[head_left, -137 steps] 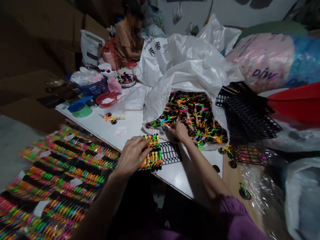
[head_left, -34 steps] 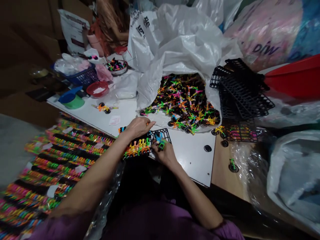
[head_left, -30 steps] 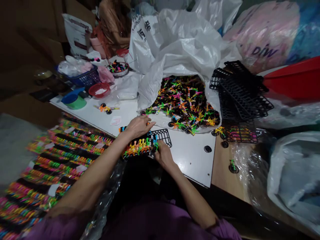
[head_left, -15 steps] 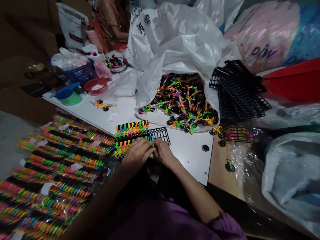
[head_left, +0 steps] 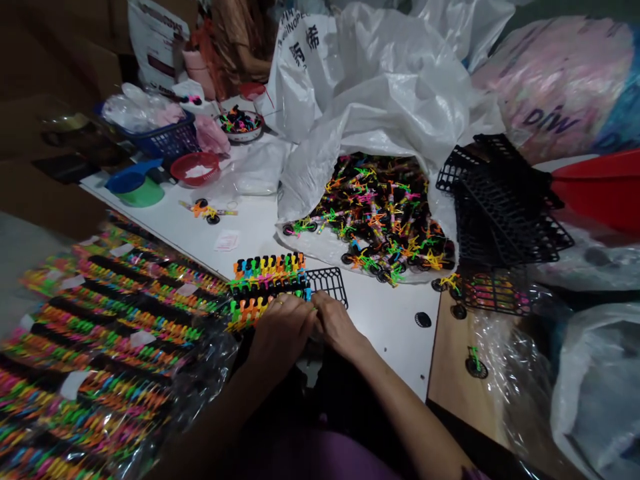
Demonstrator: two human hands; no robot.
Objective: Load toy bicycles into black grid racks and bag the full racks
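Observation:
Rows of small bright toy bicycles (head_left: 267, 263) with black wheels fill the left part of a black plastic grid tray (head_left: 330, 281) on the white table. My left hand (head_left: 287, 327) lies over the tray's near edge with its fingers bent and closed. Close against it, my right hand (head_left: 336, 323) is closed too, fingertips meeting the left ones. Between them is a toy bicycle (head_left: 308, 293), mostly covered by my fingers; only blue and green bits show. Behind the tray, a large white sack (head_left: 305, 243) lies open with many loose toy bicycles (head_left: 380, 207) in it.
Black grid trays (head_left: 500, 200) are piled at the right. Wrapped packs of toy bicycles (head_left: 115, 320) are stacked at the left. A red basket (head_left: 195, 170), a green cup (head_left: 143, 193) and a blue basket (head_left: 170, 140) stand at the far left. Another person's arm (head_left: 255, 63) shows behind.
The camera view has shifted a little, so the sack and the right-hand things appear further right and lower. Both hands stay together at the tray's near edge, with only slight finger movement.

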